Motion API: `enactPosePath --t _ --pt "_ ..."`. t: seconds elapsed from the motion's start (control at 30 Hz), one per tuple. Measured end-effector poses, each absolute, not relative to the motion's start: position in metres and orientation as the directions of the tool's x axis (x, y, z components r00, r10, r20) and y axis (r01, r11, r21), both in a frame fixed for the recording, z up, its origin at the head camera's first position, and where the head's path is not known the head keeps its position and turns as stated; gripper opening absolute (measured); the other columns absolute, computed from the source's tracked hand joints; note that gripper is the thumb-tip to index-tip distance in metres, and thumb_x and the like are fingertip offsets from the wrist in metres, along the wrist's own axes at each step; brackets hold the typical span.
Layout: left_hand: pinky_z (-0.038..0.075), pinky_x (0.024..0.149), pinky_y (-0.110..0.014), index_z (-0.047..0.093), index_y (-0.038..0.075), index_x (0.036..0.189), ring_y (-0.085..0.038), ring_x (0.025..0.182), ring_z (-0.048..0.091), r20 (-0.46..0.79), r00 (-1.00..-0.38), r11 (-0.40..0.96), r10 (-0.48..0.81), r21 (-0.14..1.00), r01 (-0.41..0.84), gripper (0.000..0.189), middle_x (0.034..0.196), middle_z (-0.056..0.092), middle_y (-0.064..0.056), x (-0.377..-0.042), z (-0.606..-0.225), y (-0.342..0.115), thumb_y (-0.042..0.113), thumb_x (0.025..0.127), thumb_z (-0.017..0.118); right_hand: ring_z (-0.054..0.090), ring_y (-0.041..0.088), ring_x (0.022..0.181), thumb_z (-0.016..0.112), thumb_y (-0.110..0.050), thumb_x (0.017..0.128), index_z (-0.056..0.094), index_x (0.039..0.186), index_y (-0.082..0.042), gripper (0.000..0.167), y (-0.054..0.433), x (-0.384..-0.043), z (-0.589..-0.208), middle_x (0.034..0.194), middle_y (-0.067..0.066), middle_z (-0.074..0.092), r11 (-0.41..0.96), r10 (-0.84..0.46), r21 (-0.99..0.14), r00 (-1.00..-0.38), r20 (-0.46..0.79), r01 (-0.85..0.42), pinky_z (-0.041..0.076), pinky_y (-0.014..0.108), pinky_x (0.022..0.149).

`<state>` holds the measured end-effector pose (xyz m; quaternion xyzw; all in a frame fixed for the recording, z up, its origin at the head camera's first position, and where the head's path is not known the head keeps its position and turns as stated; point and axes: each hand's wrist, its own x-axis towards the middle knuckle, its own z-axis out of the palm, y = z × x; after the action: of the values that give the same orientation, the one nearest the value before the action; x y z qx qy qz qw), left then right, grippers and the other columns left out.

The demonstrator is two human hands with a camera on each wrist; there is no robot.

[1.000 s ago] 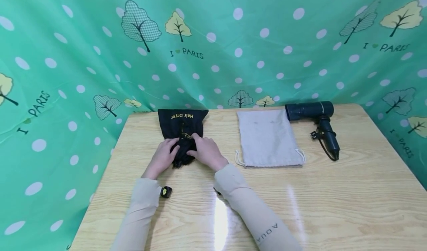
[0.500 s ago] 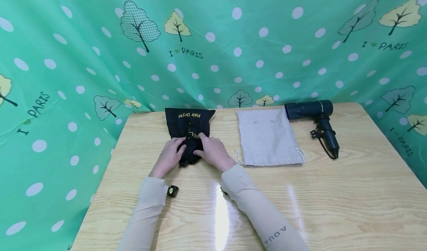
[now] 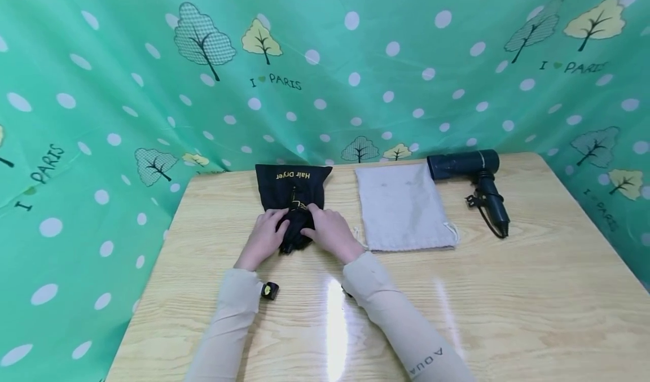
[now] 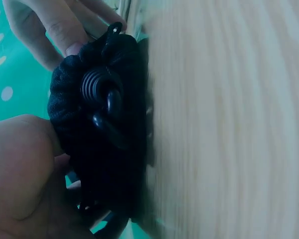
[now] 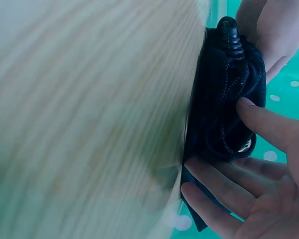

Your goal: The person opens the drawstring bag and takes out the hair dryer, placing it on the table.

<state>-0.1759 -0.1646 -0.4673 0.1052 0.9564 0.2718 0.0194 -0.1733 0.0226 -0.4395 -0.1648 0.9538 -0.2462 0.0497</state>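
Head view: left hand (image 3: 264, 235) and right hand (image 3: 332, 232) grip the black bag (image 3: 294, 197) from either side. Ribbed part (image 4: 92, 85) shows at its gathered mouth, wrist side. Step looks like adjusting the cloth; next move likely calls for even grip both sides.

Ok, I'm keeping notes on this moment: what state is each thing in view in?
Black bag: far end flat, near end bunched round a ridged black piece that pokes out
Grey bag: lying flat, strings loose
Hair dryer: lying down, cord looped round the handle
Left hand: gripping the black bag
Right hand: holding the black bag
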Motion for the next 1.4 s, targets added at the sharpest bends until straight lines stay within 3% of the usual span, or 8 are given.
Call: enactPosePath --t 0.17,0.27,0.4,0.57,0.73,0.93,1.17,1.4 --pt "0.038 0.107 -0.054 0.053 0.002 0.141 -0.040 0.126 0.044 0.038 -0.981 0.836 0.190 0.518 0.182 0.041 0.137 0.052 -0.021 -0.175 -0.467 -0.156 0.021 0.104 0.049 0.069 0.036 0.097 0.069 -0.034 0.094 0.051 0.141 -0.005 0.058 0.030 -0.173 -0.437 0.114 0.021 0.070 0.822 -0.343 -0.490 -0.939 -0.018 -0.291 0.056 0.046 0.086" --pt "0.037 0.108 -0.054 0.053 0.003 0.142 -0.041 0.127 0.044 0.035 -0.981 0.828 0.190 0.531 0.179 0.042 0.138 0.051 -0.021 -0.175 -0.468 -0.151 0.023 0.105 0.048 0.067 0.035 0.105 0.067 -0.035 0.095 0.051 0.142 -0.008 0.056 0.036 -0.171 -0.434 0.124 0.018 0.067 0.826 -0.348 -0.473 -0.938 0.000 -0.306 0.055 0.046 0.090" --pt "0.035 0.112 -0.054 0.048 0.007 0.146 -0.039 0.135 0.040 0.021 -0.983 0.796 0.185 0.583 0.162 0.046 0.145 0.045 -0.020 -0.173 -0.467 -0.152 0.028 0.106 0.047 0.064 0.030 0.110 0.068 -0.037 0.094 0.054 0.141 -0.012 0.055 0.045 -0.166 -0.428 0.131 0.013 0.061 0.820 -0.354 -0.447 -0.930 0.096 -0.358 0.055 0.045 0.089" --pt "0.033 0.114 -0.055 0.045 0.014 0.148 -0.035 0.141 0.037 0.099 -0.974 0.752 0.202 0.622 0.219 0.047 0.150 0.041 -0.015 -0.168 -0.463 -0.163 0.029 0.104 0.051 0.057 0.027 0.116 0.074 -0.042 0.088 0.051 0.144 -0.013 0.067 0.045 -0.163 -0.428 0.133 0.014 0.053 0.786 -0.411 -0.416 -0.889 0.200 -0.457 0.054 0.041 0.092" --pt "0.033 0.115 -0.052 0.050 0.016 0.145 -0.031 0.140 0.039 0.116 -0.937 0.695 0.329 0.642 0.323 0.044 0.149 0.045 -0.011 -0.163 -0.457 -0.176 0.029 0.104 0.053 0.047 0.033 0.132 0.078 -0.044 0.083 0.044 0.149 -0.013 0.080 0.041 -0.164 -0.435 0.147 0.020 0.043 0.766 -0.498 -0.377 -0.852 0.162 -0.520 0.046 0.043 0.107" --pt "0.033 0.116 -0.052 0.049 0.013 0.145 -0.031 0.141 0.040 0.021 -0.899 0.657 0.438 0.674 0.336 0.052 0.150 0.045 -0.011 -0.158 -0.459 -0.187 0.028 0.097 0.064 0.046 0.036 0.133 0.083 -0.040 0.080 0.039 0.152 -0.015 0.089 0.037 -0.166 -0.444 0.153 0.021 0.035 0.757 -0.515 -0.395 -0.847 0.131 -0.521 0.047 0.044 0.105" --pt "0.035 0.115 -0.052 0.047 0.012 0.147 -0.032 0.141 0.041 0.011 -0.892 0.677 0.452 0.647 0.351 0.051 0.149 0.046 -0.012 -0.159 -0.464 -0.189 0.021 0.099 0.063 0.048 0.036 0.131 0.082 -0.037 0.081 0.047 0.148 -0.016 0.079 0.032 -0.166 -0.445 0.149 0.024 0.038 0.770 -0.513 -0.355 -0.845 0.150 -0.530 0.049 0.042 0.103" --pt "0.035 0.114 -0.053 0.043 0.013 0.149 -0.032 0.141 0.041 0.008 -0.901 0.699 0.434 0.628 0.342 0.054 0.150 0.046 -0.011 -0.157 -0.466 -0.184 0.024 0.100 0.060 0.041 0.040 0.138 0.080 -0.033 0.085 0.048 0.148 -0.014 0.073 0.027 -0.163 -0.444 0.153 0.026 0.031 0.789 -0.494 -0.368 -0.864 0.098 -0.493 0.048 0.044 0.105"
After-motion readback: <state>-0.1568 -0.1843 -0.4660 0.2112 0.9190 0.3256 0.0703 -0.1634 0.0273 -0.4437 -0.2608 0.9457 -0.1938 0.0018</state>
